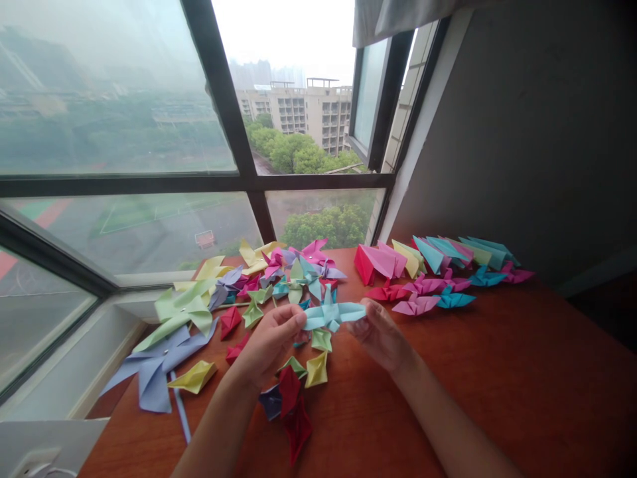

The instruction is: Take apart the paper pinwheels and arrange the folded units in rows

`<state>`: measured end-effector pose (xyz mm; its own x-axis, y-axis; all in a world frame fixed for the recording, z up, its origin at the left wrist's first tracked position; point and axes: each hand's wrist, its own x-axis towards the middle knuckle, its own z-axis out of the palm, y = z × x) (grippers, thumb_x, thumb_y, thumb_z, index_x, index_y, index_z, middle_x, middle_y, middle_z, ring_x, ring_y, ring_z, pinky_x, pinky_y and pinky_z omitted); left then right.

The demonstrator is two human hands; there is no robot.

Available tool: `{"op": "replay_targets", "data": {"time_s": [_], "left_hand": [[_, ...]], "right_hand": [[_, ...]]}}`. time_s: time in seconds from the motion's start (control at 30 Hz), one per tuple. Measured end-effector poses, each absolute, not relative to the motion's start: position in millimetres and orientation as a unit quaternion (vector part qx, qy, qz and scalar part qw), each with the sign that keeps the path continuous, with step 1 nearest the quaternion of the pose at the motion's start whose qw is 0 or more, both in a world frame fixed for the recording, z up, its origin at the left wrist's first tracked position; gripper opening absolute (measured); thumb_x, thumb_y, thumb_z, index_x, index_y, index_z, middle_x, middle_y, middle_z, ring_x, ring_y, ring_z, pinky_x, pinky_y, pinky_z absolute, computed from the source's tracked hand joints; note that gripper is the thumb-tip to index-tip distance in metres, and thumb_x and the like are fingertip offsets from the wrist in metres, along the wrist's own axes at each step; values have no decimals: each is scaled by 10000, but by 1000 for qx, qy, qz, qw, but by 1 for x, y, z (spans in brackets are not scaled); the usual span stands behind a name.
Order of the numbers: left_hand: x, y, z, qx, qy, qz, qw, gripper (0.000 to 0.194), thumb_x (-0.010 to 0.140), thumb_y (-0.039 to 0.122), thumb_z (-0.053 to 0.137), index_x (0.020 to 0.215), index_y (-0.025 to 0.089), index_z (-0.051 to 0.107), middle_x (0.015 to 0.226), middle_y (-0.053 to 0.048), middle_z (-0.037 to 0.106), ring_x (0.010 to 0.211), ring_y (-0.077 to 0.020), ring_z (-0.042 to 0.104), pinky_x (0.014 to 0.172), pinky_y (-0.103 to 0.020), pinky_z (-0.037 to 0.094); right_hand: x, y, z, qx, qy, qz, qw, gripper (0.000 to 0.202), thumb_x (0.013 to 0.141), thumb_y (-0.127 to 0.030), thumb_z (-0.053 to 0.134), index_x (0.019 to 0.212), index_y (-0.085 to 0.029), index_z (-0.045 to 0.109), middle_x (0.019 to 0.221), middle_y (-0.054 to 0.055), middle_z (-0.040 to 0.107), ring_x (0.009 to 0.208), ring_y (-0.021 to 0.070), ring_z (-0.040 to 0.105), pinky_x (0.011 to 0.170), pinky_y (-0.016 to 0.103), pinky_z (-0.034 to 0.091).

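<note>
A light blue folded paper piece (332,317), long with pointed flaps at its middle, is held level above the wooden table (497,372). My left hand (273,338) pinches its left end between thumb and fingers. At the right end, my right hand (381,335) grips it the same way. Just below and behind the piece lie small folded papers, among them a pale green one (321,340) and a yellow one (316,369). Dark red folded papers (293,398) rest between my forearms.
Paper pinwheels, including a green one (186,309) and a lavender one (159,365), cover the table's left side. Paper planes (383,259) and folded cranes or boats (415,304) stand at the back right. A window frame (199,184) rises behind the table.
</note>
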<state>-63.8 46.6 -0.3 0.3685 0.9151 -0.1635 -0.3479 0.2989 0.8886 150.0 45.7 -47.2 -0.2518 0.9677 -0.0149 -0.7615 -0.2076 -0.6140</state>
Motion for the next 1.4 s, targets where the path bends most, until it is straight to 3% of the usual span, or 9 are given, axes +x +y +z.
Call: {"op": "replay_targets", "data": {"time_s": [0.3, 0.47, 0.67, 0.87, 1.0, 1.2, 1.4], "left_hand": [[-63, 48, 0, 434, 431, 453, 648, 416, 746, 447, 781, 584, 157, 532, 538, 35, 493, 529, -78, 414, 504, -184, 313], [-63, 47, 2, 509, 460, 426, 590, 382, 827, 458, 696, 631, 160, 561, 565, 24, 547, 536, -86, 433, 511, -190, 316], [-56, 41, 7, 648, 509, 406, 395, 376, 867, 441, 634, 618, 162, 597, 579, 15, 552, 564, -113, 461, 549, -219, 345], [-46, 34, 9, 760, 473, 367, 253, 330, 887, 342, 619, 601, 179, 594, 577, 8, 553, 568, -128, 459, 582, -245, 329], [-45, 33, 4, 799, 438, 345, 226, 282, 888, 302, 629, 630, 195, 588, 608, -5, 559, 608, -147, 479, 605, -255, 328], [-44, 31, 1, 827, 407, 318, 222, 275, 893, 280, 627, 635, 201, 575, 648, -13, 580, 624, -149, 486, 625, -254, 330], [-43, 33, -1, 816, 435, 296, 240, 245, 905, 323, 603, 696, 198, 578, 687, -19, 586, 652, -159, 497, 615, -254, 315]], "right_hand": [[153, 55, -51, -302, -233, 714, 587, 361, 727, -433, 825, 660, -178, 579, 584, -45, 547, 542, 68, 466, 529, 197, 381], [153, 57, -50, -411, -351, 596, 594, 312, 770, -468, 762, 748, -180, 644, 657, -22, 593, 584, 92, 483, 542, 220, 379], [158, 54, -47, -503, -465, 401, 609, 259, 850, -448, 666, 916, -198, 684, 782, -2, 624, 628, 117, 488, 563, 239, 388], [153, 45, -43, -471, -599, 364, 535, 206, 878, -394, 648, 948, -212, 711, 879, 33, 671, 721, 152, 573, 618, 250, 437], [149, 44, -43, -470, -590, 369, 543, 204, 848, -369, 692, 986, -220, 709, 850, 25, 668, 688, 150, 575, 597, 249, 448], [150, 44, -40, -475, -612, 315, 548, 157, 885, -327, 649, 798, -210, 707, 732, 12, 657, 645, 143, 551, 577, 253, 409], [149, 41, -34, -463, -618, 282, 570, 164, 887, -303, 652, 757, -221, 712, 703, 14, 670, 636, 153, 557, 588, 267, 410]]}}
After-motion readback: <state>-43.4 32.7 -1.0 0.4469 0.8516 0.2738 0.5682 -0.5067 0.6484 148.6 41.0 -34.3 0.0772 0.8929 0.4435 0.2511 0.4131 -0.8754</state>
